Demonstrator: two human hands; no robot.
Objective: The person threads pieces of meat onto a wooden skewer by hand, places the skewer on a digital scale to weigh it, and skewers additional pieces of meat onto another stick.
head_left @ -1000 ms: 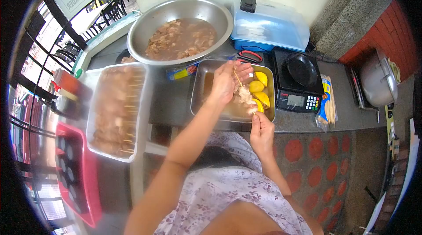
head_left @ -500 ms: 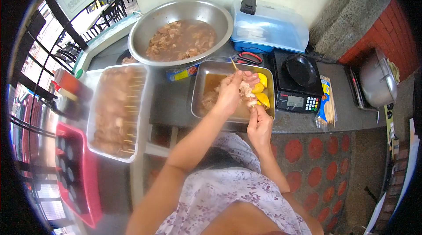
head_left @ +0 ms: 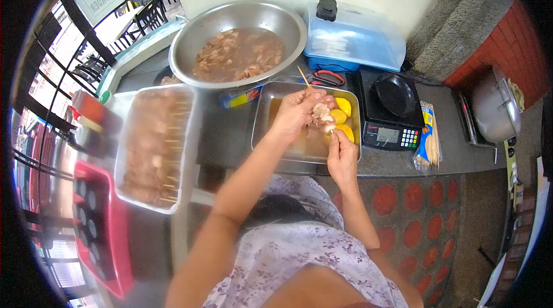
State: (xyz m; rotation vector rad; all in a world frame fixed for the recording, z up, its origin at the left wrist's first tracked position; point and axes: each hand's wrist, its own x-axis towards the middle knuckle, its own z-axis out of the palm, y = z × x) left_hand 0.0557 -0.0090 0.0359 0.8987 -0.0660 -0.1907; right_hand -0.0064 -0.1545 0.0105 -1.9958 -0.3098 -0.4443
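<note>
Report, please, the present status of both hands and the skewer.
Left hand at meat on skewer, tip showing above; right hand pinching lower end. Skewer tilted over metal tray. Nothing seen blocking either hand.

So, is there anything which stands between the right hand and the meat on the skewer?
Nothing visible does: the right hand pinches the near end of the skewer, just below the meat; the left hand grips higher up.

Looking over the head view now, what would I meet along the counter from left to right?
White tub of skewers → metal tray → scale → pack of sticks → metal pot.
</note>
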